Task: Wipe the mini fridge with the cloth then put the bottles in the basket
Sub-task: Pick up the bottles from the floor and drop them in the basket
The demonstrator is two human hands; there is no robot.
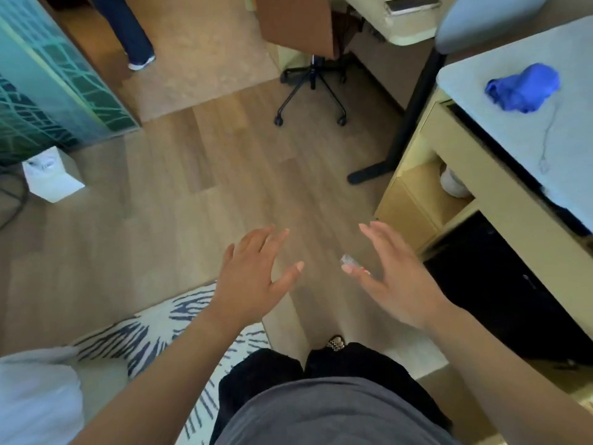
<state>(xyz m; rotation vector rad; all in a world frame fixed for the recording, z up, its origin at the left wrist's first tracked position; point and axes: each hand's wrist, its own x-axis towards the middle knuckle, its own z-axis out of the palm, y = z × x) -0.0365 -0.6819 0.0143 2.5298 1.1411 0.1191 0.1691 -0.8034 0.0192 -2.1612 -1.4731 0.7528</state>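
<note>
The blue cloth (524, 88) lies bunched up on the pale top of the table (561, 149) at about 2 o'clock in the view, with no hand touching it. Below that top, at about 4 o'clock, the black mini fridge (500, 284) sits in the cream cabinet with its dark front closed. Above the fridge, an open shelf of the cabinet holds a white rounded thing (454, 183); what it is cannot be told.

Both hands are held out over the wooden floor (224, 171), well apart from the cloth and the fridge. The left hand (253, 277), at about 7 o'clock of centre, has its fingers spread and straight and holds nothing. The right hand (394, 277), at about 5 o'clock, is likewise spread, palm turned inward. Just beside its thumb shows a small clear thing with a red mark (349, 261), partly hidden; whether it touches the thumb or lies on the floor cannot be told.

Further out, a black-based swivel chair (311, 85) stands at 12 o'clock. A white box (51, 175) rests on the floor at 9 o'clock by a green patterned glass panel (38, 101). A striped rug (144, 335) lies at 7 o'clock. Another person's trouser leg and shoe (136, 40) show at 11 o'clock.
</note>
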